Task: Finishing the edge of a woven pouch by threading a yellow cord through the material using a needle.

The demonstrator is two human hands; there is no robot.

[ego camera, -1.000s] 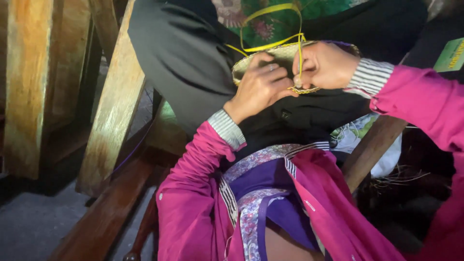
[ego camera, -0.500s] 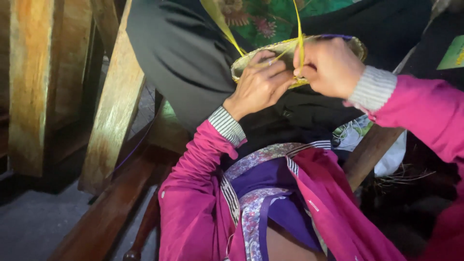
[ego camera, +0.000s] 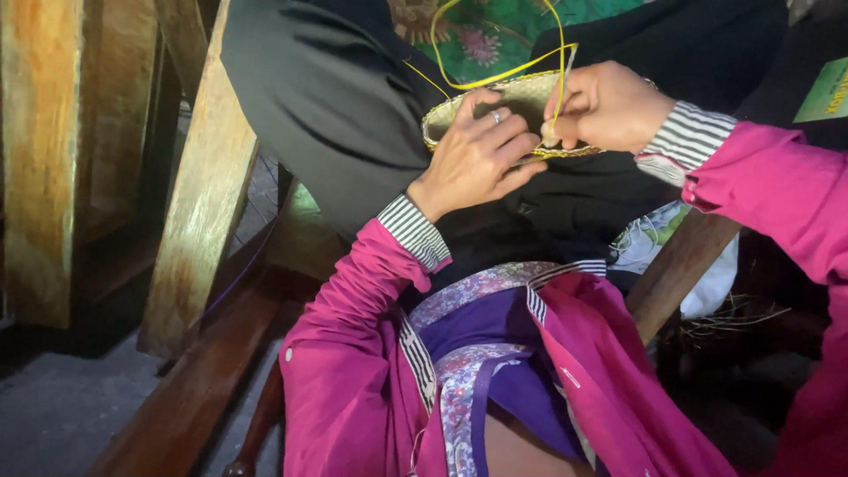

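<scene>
Dim wooden beams (ego camera: 199, 177) and a grey floor (ego camera: 53, 415) lie to the left of a small woven basket (ego camera: 517, 110), which rests on black cloth (ego camera: 327, 97) draped over the person's lap, near the top of the view. Left hand (ego camera: 473, 159) lies flat over the near rim of the basket, fingers spread moderately and pressing it down rather than gripping; a ring shows on one finger. Right hand (ego camera: 609, 106), just to the right of the basket and touching its rim, has thumb and forefinger pinched narrowly on a yellow strand (ego camera: 495, 78) that loops up above the basket and back down to the rim. A thin pale tool appears to stand beside that pinch, but it is too small to tell for sure. Green flowered fabric (ego camera: 495, 31) shows behind the basket; pink sleeves with striped cuffs (ego camera: 415, 234) lead down from both hands. Judged from this pose, good lacing calls for the holding hand to keep the rim steady, the strand to be drawn with even tension so the loop closes without kinking, and each stitch to sit snug against its neighbour before the pinch is eased.
</scene>
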